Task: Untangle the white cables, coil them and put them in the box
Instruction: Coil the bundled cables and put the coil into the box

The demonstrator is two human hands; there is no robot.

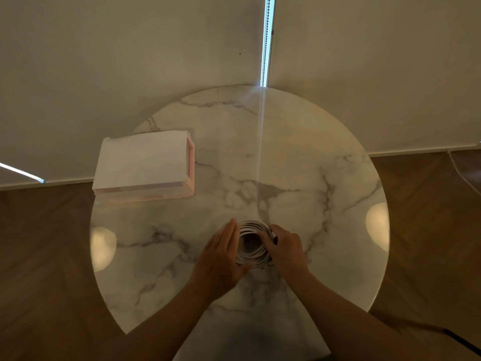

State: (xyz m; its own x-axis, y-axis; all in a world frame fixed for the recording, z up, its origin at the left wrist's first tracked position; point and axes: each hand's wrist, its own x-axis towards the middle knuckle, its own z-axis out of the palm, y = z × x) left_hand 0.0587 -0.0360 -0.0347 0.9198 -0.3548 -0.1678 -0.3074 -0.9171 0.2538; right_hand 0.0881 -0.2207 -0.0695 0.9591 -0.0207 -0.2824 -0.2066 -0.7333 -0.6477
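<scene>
On the round marble table [299, 178] the box [140, 162] stands at the far left edge, well apart from the white cable coil [253, 246] on the near middle, and bare tabletop between them leaves a hand room to pass. The coil is hemmed in by the left hand [221, 259], flat against its left side, and the right hand [287, 250], curled over its right rim, so only its far side lies free. The table's right half and far middle are open marble, up to the wall [130, 61] behind.
</scene>
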